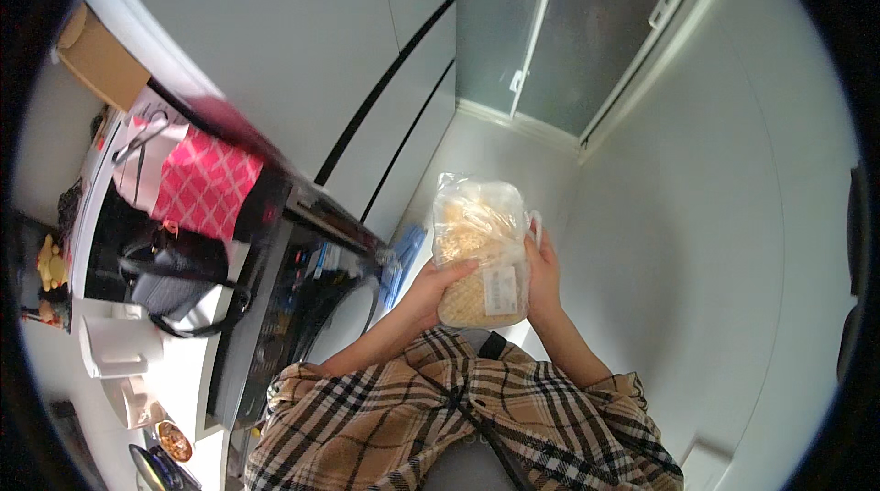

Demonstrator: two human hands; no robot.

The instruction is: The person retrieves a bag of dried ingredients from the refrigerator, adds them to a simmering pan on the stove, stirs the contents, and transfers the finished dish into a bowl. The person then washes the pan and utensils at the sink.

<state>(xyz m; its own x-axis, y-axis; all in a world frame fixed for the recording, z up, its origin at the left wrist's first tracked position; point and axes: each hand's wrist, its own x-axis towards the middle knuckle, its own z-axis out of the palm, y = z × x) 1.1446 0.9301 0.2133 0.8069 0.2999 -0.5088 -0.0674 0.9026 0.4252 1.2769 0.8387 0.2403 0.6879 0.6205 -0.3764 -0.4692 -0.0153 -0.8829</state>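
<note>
A clear plastic bag of pale yellow, shredded-looking food (474, 230) is held upright in front of my plaid shirt. It has a white printed label on its lower right part. My left hand (443, 288) grips the bag's left side, with the thumb lying across the front. Around the right edge my right hand (542, 271) is closed, and a white loop or strip shows by its fingertips. The fingers behind the bag are hidden.
At the left, a counter (182, 360) bears a black handbag (182, 278), a pink patterned bag (206, 181) and a white pitcher (117, 346). Grey cabinet or fridge doors (275, 58) stand ahead left, a frosted sliding door (584, 23) ahead, and a pale wall (687, 216) at right.
</note>
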